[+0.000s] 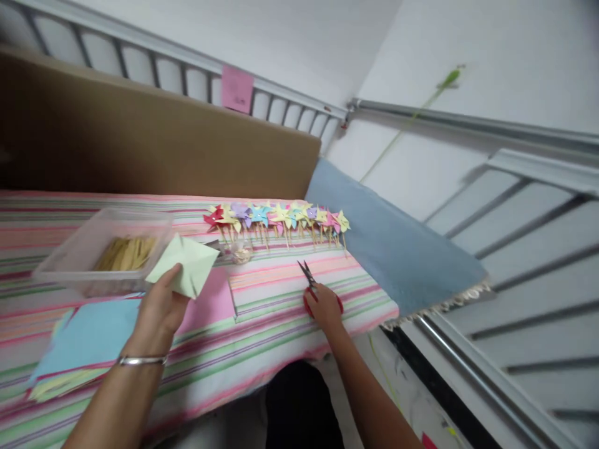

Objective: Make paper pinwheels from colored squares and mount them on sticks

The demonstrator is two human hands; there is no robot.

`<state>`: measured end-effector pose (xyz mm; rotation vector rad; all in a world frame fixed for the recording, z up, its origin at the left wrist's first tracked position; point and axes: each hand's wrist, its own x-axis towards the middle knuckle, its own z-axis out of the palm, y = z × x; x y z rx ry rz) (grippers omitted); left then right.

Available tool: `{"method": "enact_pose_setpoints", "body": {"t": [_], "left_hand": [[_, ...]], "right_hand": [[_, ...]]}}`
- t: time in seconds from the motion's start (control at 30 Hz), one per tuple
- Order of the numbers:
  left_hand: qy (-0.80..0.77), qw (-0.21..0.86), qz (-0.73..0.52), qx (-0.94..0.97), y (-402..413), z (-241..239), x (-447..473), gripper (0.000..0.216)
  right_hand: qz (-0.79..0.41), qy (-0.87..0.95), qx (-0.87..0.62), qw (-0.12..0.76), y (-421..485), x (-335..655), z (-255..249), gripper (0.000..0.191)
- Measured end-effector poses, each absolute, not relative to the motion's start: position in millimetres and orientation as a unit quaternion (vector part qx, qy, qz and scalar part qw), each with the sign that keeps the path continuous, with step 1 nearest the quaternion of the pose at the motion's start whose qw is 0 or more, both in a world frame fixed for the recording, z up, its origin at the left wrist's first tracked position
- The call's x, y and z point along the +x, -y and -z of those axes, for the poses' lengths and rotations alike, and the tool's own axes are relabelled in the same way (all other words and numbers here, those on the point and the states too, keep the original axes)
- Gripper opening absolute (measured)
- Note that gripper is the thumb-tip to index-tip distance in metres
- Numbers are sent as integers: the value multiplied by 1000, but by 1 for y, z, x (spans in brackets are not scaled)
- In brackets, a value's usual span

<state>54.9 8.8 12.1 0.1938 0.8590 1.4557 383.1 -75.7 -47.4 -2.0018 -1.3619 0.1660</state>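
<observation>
My left hand pinches a pale green paper square and holds it up above the striped cloth. A silver bangle sits on that wrist. My right hand rests on the cloth over the red handles of small scissors, whose dark blades point away from me. A row of several small paper pinwheels on sticks lies along the far side of the cloth.
A clear plastic tub with wooden sticks stands at the left. Blue, pink and yellow paper sheets lie below it. A small clear cup is near the pinwheels. Brown cardboard stands behind; a blue towel lies at the right.
</observation>
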Motion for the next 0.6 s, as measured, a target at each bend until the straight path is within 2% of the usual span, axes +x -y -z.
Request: {"method": "enact_pose_setpoints", "body": {"t": [0.2,0.27,0.33,0.5,0.6], "left_hand": [[-291,686,-663,69,-4,-28,36,27],[-263,692,-669,67,-5,-32,27,30],[-242,698,-671,66,-6,-35,19,31],[-204,709,-671,81,-9,-43,8,31],[-203,712,-667,82,-9,-50,8,30]], "right_hand": [[-5,569,-785,245,87,390,72,48],[43,546,-820,167,89,396,78,54],[38,526,-843,111,90,405,82,58],[39,548,-834,50,84,416,75,54],[1,530,-844,79,81,414,65,54]]}}
